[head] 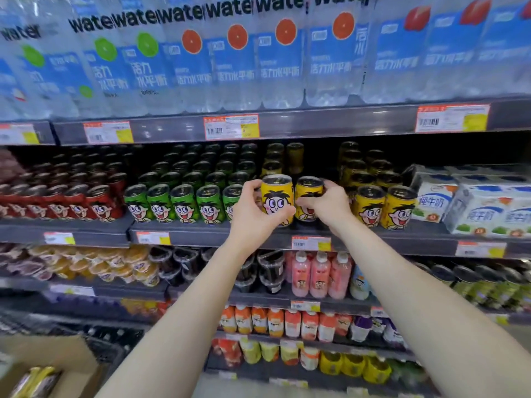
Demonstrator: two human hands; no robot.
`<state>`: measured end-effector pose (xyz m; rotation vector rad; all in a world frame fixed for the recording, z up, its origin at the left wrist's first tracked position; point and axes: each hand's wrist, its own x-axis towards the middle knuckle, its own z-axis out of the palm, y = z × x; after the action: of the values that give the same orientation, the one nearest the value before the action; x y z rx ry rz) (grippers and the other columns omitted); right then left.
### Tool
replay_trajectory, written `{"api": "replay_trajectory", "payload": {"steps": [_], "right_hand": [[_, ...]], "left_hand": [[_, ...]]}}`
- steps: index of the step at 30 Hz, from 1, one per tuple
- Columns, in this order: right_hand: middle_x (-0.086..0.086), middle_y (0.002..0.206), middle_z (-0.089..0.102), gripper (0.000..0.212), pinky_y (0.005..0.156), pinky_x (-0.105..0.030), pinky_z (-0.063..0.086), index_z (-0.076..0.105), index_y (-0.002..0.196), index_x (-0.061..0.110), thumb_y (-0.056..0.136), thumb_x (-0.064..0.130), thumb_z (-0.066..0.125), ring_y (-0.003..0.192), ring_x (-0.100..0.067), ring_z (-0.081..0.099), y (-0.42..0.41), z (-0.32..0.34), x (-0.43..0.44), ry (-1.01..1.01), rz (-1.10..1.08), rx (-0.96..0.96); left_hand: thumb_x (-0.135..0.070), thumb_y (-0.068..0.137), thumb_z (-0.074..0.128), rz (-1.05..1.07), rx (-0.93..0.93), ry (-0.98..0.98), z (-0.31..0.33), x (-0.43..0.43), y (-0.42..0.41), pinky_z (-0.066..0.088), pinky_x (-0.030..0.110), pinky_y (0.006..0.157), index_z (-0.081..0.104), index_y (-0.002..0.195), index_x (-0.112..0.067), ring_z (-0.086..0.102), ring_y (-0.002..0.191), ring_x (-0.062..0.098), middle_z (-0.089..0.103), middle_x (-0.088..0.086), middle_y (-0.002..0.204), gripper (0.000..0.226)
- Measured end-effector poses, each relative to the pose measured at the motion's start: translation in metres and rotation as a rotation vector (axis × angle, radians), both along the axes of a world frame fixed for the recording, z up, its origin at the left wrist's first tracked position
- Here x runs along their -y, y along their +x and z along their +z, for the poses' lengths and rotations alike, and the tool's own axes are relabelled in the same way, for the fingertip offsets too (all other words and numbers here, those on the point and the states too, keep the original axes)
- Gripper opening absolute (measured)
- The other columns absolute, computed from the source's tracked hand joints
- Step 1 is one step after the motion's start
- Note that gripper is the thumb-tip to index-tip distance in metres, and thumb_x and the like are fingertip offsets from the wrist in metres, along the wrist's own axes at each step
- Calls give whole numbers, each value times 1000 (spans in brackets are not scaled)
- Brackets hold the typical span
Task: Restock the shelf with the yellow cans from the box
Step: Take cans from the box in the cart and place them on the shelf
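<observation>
The person stands in front of the shelf and reaches out with both bare arms. The left hand is wrapped around a yellow can, thumb in front and fingers behind it, and holds it upright at the front edge of the shelf. Whether the bottom of the can already rests on the shelf, I cannot tell. Just beside it, to the right, stands a second yellow can, and the right hand grips this one from its right side, with the fingers curled around it. The two cans are nearly touching. More yellow cans stand in rows to the right of the hands, and others stand deeper on the shelf. To the left are rows of green cans, and further left red cans. The cardboard box is at the lower left corner, well apart from the shelf row; something yellow lies inside it, but it is blurred.
</observation>
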<state>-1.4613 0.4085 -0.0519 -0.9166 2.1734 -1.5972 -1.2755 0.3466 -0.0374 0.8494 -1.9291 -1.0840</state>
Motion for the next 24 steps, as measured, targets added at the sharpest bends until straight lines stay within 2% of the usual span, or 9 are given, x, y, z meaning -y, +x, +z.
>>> {"api": "replay_trajectory", "payload": {"steps": [5, 9, 11, 14, 16, 18, 21, 24], "right_hand": [[8, 93, 75, 55, 85, -37, 59, 72, 111, 23, 59, 32, 90, 89, -11, 70, -1, -11, 11, 5, 44, -78], [5, 97, 75, 60, 88, -37, 58, 70, 117, 23, 61, 34, 89, 93, -14, 69, -7, -20, 24, 34, 30, -121], [1, 101, 75, 63, 88, -36, 58, 69, 121, 20, 62, 34, 89, 94, -16, 69, -11, -24, 30, 34, 5, -143], [-6, 110, 73, 66, 85, -26, 53, 64, 129, 15, 69, 27, 88, 101, -19, 67, -14, -24, 43, 2, -26, -155], [-9, 120, 70, 66, 82, -20, 45, 60, 133, 13, 74, 24, 86, 110, -22, 64, -17, -22, 53, 5, -50, -158], [-10, 126, 67, 62, 81, -20, 41, 59, 133, 10, 78, 24, 83, 117, -25, 62, -21, -20, 62, 31, -72, -140], [-10, 126, 68, 49, 80, -19, 39, 63, 126, 9, 83, 26, 78, 118, -26, 62, -26, -21, 77, 54, -77, -145], [-10, 126, 68, 48, 82, -23, 41, 63, 126, 12, 85, 33, 76, 118, -27, 62, -31, -23, 90, 71, -92, -145]], "left_hand": [[-38, 68, 94, 14, 11, -13, -7, 5, -1, 53, 16, 81, 47, 136, -29, 65, 97, -5, 67, -17, 111, 83], [-41, 66, 96, 1, -26, -35, -9, 15, -3, 59, 27, 85, 51, 129, -32, 68, 96, 1, 69, -16, 110, 77], [-39, 65, 97, -23, -36, -57, -7, 18, -3, 59, 26, 84, 52, 125, -33, 69, 93, -1, 70, -15, 108, 75], [-34, 65, 98, -58, -52, -98, -2, 22, -2, 56, 17, 81, 50, 122, -34, 67, 91, -7, 68, -18, 106, 75], [-35, 64, 99, -89, -68, -129, 0, 27, -2, 56, 17, 82, 51, 124, -35, 67, 93, -7, 69, -18, 107, 76], [-38, 62, 99, -110, -73, -161, 3, 31, -4, 56, 18, 84, 53, 127, -32, 67, 96, -4, 70, -16, 110, 79], [-37, 63, 99, -118, -92, -200, 6, 38, -9, 56, 17, 85, 53, 128, -28, 67, 98, -5, 70, -15, 111, 80], [-39, 63, 98, -112, -108, -202, 7, 46, -15, 57, 19, 87, 52, 133, -24, 67, 101, -5, 69, -14, 114, 85]]}}
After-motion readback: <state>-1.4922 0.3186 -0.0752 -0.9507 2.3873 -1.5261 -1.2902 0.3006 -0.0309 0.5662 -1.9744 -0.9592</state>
